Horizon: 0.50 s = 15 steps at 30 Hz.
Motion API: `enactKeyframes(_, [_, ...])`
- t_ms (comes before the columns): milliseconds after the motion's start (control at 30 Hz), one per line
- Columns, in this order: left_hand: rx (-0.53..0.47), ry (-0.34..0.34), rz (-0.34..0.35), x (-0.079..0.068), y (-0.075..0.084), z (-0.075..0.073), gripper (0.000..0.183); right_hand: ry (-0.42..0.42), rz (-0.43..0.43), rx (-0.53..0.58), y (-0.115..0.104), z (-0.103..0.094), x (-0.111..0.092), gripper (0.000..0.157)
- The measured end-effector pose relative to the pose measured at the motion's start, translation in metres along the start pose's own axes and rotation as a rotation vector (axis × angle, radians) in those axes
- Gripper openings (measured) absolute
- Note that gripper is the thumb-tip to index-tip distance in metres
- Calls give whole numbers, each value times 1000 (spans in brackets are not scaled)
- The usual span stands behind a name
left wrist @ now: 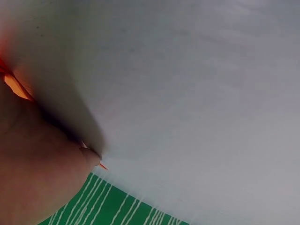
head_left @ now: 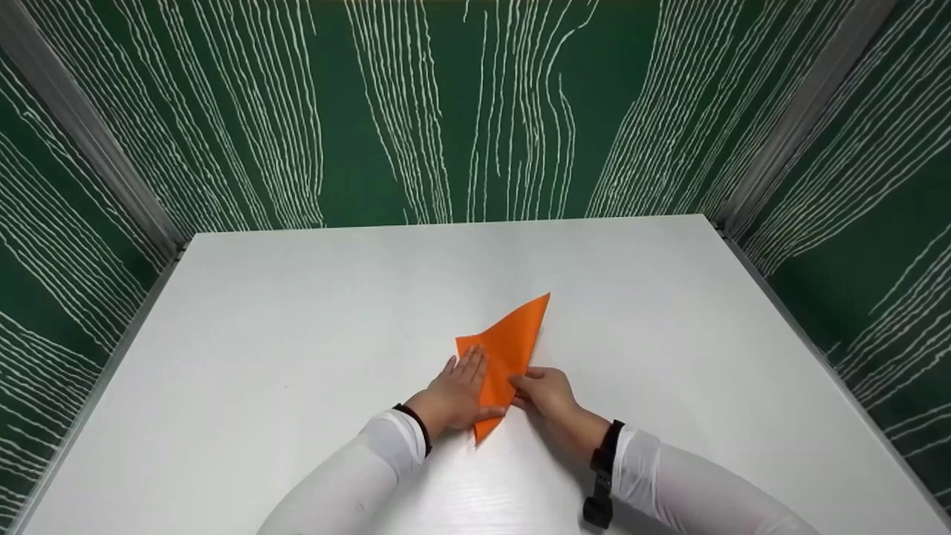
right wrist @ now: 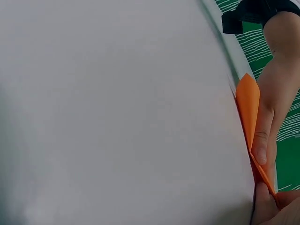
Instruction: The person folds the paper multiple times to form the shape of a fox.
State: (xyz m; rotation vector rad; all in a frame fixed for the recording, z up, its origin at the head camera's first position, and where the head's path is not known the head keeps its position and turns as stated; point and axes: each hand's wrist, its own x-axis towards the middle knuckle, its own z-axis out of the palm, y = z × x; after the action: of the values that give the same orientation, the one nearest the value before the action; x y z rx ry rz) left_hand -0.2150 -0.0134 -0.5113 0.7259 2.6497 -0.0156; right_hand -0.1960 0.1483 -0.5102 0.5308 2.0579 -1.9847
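A folded sheet of orange paper [head_left: 516, 334] lies on the white table, one pointed corner toward the back and another toward the front. My left hand [head_left: 455, 394] rests on its left part, fingers extended, with the thumb across the lower portion. At the right edge, my right hand [head_left: 550, 394] pinches the paper between thumb and fingers. In the right wrist view, the orange paper [right wrist: 248, 101] bends up off the table near the left hand [right wrist: 276, 103]. The left wrist view shows the left hand [left wrist: 37, 164] close up, hiding most of the sheet.
The white tabletop [head_left: 297, 312] spreads around both hands. Green panels with white wavy lines [head_left: 505, 111] stand behind and beside it, with grey posts [head_left: 806, 111] at the back corners. A black band with a small block [head_left: 602, 475] hangs at the right wrist.
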Motion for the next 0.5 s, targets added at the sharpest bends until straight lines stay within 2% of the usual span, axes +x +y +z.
enactKeyframes(200, [-2, -3, -9, -7, 3, -7, 93, 15, -7, -31, -1, 0, 1, 36])
enactKeyframes(333, [-67, -9, -13, -14, 5, -17, 92, 17, -33, -81, -4, 0, 3, 31])
enactKeyframes(433, [-133, 14, -6, -15, 5, -22, 91, -6, -102, -195, -14, -6, 8, 27])
enactKeyframes(500, [-190, 63, 5, -14, 4, -27, 91, -26, -157, -283, -25, -14, 12, 27])
